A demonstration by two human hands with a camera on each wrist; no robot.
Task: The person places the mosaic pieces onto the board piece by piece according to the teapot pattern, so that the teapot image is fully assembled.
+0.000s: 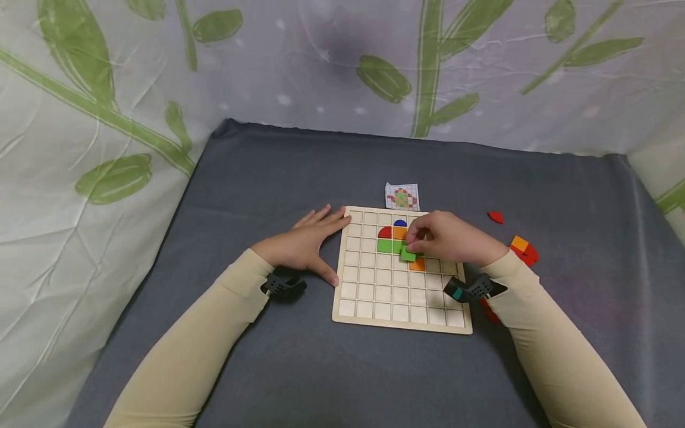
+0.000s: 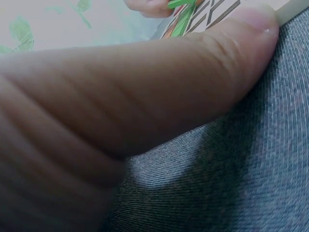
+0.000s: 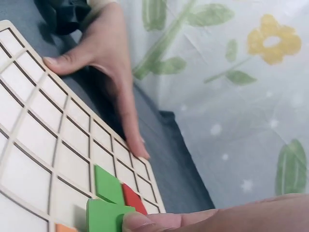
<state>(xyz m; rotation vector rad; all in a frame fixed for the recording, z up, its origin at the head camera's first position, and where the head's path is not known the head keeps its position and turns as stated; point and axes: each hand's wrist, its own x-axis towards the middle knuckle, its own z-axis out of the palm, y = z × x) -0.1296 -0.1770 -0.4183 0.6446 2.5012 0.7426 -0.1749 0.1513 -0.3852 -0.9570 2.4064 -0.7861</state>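
A wooden grid board (image 1: pixel 374 294) lies on the dark cloth. My left hand (image 1: pixel 299 241) is spread at its left edge, thumb and fingertips touching the rim. In my right hand (image 1: pixel 446 236) a green square tile (image 1: pixel 408 254) is pinched between thumb and fingers, tilted over the grid's upper middle; the right wrist view shows this green tile (image 3: pixel 104 216) close up. Set in the cells nearby are a red quarter-round tile (image 1: pixel 385 232), a blue half-round tile (image 1: pixel 400 223), orange tiles (image 1: pixel 417 264) and green tiles (image 1: pixel 384 245). My right hand hides some cells.
A small printed pattern card (image 1: pixel 402 197) lies against the board's far edge. On the cloth to the right are a red piece (image 1: pixel 495 217), an orange square (image 1: pixel 518 243) touching red pieces (image 1: pixel 530 256), and more red pieces (image 1: pixel 489 311) partly under the right forearm. Patterned fabric hangs behind.
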